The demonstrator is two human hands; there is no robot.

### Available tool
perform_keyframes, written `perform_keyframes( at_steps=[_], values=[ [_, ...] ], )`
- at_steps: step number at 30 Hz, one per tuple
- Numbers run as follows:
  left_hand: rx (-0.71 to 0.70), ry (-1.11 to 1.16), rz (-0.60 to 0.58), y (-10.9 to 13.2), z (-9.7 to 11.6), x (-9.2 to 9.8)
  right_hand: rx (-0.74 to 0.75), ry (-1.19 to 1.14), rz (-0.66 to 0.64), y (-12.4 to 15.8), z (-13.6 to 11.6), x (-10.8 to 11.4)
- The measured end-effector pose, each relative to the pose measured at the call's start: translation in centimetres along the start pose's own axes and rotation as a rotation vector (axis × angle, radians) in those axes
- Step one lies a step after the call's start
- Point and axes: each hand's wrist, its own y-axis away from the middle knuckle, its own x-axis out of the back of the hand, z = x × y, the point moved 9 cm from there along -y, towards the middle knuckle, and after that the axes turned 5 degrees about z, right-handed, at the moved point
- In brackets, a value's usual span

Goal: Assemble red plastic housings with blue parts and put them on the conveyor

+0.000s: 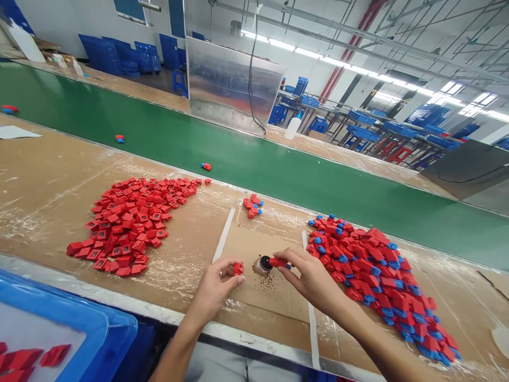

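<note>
My left hand (218, 284) pinches a small red plastic block (238, 269) between thumb and fingers, just left of a small round pot (264, 264) with a dark inside. In my right hand (304, 270) is a red and blue plastic piece (280, 262), its red end by the pot's rim; I cannot tell whether it touches. Brown specks lie on the cardboard (258, 302) around the pot. Left of my hands spreads a heap of red blocks (131, 223). To the right lies a larger heap of red and blue pieces (374, 270).
A green conveyor belt (167, 135) runs behind the bench, carrying a few red and blue pieces (205, 166). A small cluster of pieces (253, 206) lies beyond the pot. At the lower left stands a blue bin (95, 323). A white bottle (293, 127) stands past the belt.
</note>
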Motion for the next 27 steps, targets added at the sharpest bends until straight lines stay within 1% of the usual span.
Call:
perform_keyframes(
  at_steps=[6, 9, 15, 19, 21, 22, 25, 27],
  values=[
    [0.021, 0.014, -0.063, 0.7, -0.3, -0.6, 0.012, -0.012, -0.025, -0.1, -0.2, -0.7],
    [0.035, 0.028, -0.073, 1.0, -0.6, -0.9, 0.028, -0.004, -0.037, -0.2, -0.5, -0.9],
    [0.028, 0.070, -0.124, 1.5, -0.4, -2.4, 0.021, 0.005, -0.011, -0.7, -0.6, 0.0],
    [0.031, 0.094, -0.131, 1.5, -0.4, -2.7, 0.006, -0.015, -0.002, -0.8, -0.4, 0.4],
    [0.031, 0.098, -0.137, 1.5, -0.4, -2.7, -0.050, -0.058, 0.005, -0.7, 0.3, 0.3],
    [0.031, 0.099, -0.141, 1.5, -0.4, -2.7, -0.103, -0.113, 0.007, -0.6, 0.9, 0.2],
    [0.034, 0.101, -0.156, 1.6, -0.3, -2.8, -0.318, -0.402, -0.012, -0.3, 3.0, -0.6],
    [0.028, 0.100, -0.168, 1.7, -0.1, -3.0, -0.421, -0.572, -0.034, -0.3, 3.8, -1.2]
  ],
)
